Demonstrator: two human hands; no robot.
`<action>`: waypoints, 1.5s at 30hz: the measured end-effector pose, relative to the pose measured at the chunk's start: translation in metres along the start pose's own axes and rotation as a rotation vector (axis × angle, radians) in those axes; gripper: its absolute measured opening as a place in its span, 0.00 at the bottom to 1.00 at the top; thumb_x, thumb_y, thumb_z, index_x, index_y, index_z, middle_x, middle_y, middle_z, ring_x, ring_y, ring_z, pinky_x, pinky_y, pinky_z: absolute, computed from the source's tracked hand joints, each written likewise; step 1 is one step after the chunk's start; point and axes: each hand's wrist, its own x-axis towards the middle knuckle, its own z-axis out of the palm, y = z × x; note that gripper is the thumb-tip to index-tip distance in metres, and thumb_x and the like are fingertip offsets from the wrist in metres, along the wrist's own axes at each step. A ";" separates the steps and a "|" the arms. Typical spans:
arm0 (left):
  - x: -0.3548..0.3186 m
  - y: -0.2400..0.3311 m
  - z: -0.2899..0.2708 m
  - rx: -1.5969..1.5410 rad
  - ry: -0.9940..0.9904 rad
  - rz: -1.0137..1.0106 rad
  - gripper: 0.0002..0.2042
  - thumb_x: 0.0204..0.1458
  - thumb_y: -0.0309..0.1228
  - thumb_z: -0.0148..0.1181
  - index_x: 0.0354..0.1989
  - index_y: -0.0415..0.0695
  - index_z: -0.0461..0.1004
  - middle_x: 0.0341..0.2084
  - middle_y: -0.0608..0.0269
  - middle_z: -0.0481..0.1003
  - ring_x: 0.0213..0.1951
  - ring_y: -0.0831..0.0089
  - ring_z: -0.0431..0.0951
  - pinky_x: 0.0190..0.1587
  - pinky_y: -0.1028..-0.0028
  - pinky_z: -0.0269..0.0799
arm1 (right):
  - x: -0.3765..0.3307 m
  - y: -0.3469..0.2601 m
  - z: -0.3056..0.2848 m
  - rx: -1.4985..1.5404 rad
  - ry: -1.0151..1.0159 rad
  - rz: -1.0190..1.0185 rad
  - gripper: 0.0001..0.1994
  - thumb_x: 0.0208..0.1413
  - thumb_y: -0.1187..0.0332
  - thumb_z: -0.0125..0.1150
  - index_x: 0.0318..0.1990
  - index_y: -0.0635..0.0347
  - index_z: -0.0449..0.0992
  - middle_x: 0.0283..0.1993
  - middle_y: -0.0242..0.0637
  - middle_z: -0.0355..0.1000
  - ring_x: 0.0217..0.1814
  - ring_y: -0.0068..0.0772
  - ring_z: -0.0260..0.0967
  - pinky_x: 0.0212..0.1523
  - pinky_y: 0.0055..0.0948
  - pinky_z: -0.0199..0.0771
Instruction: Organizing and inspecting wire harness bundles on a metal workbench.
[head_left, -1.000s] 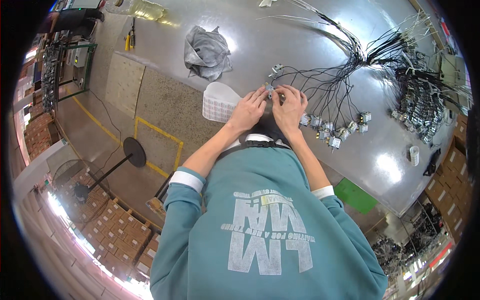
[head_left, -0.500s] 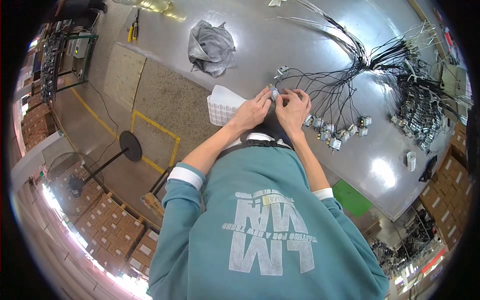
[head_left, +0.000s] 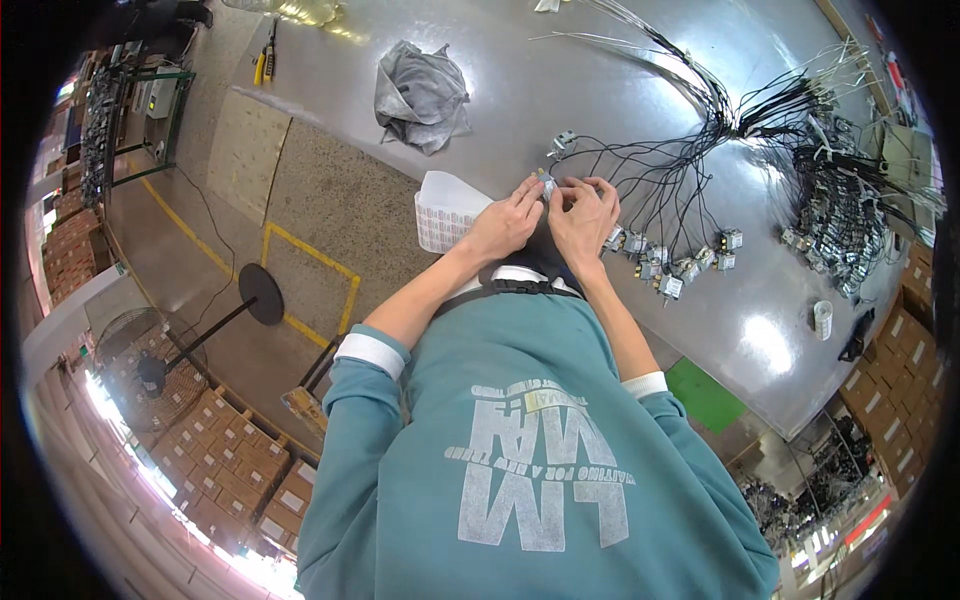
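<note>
Close together at the near edge of the metal table, both of my hands work on a small silver boxy part (head_left: 547, 184). My left hand (head_left: 506, 224) pinches it from the left, fingertips closed on its side. My right hand (head_left: 585, 222) has thumb and fingers bent in against its other side. Fingers hide much of the part. A sheet of small printed labels (head_left: 446, 214), white and curled, sits by my left wrist at the table edge. Just beyond my hands lies another silver part (head_left: 563, 143) on a black cable.
Several cabled silver parts (head_left: 670, 287) lie right of my hands, their black cables (head_left: 735, 128) bundled farther off. A dense pile of similar parts (head_left: 842, 230) is at the far right. A grey cloth (head_left: 422, 97), yellow-handled pliers (head_left: 264, 66) and a small white roll (head_left: 822, 319) are also on the table.
Hardly anything differs. My right fingers have shifted very slightly left against the silver part; my left hand keeps its pinch.
</note>
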 end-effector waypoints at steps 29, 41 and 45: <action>0.014 0.004 -0.016 0.478 -0.003 0.331 0.22 0.54 0.31 0.58 0.56 0.33 0.80 0.61 0.51 0.75 0.65 0.57 0.71 0.70 0.62 0.65 | 0.057 -0.009 -0.054 -0.022 0.056 -0.300 0.27 0.57 0.69 0.70 0.66 0.47 0.76 0.62 0.41 0.74 0.66 0.49 0.69 0.65 0.48 0.70; 0.015 -0.002 -0.005 0.238 -0.132 0.380 0.19 0.53 0.32 0.58 0.51 0.34 0.79 0.64 0.44 0.73 0.69 0.50 0.68 0.73 0.59 0.63 | 0.071 0.001 -0.024 0.064 -0.314 -0.276 0.42 0.57 0.69 0.71 0.78 0.33 0.60 0.49 0.33 0.78 0.59 0.46 0.71 0.58 0.53 0.69; 0.014 -0.007 -0.006 0.165 -0.164 0.344 0.22 0.51 0.31 0.59 0.53 0.32 0.78 0.68 0.44 0.69 0.71 0.52 0.67 0.73 0.59 0.63 | 0.075 -0.001 -0.036 0.232 -0.369 -0.182 0.42 0.58 0.70 0.69 0.78 0.39 0.56 0.56 0.42 0.78 0.63 0.52 0.72 0.64 0.55 0.66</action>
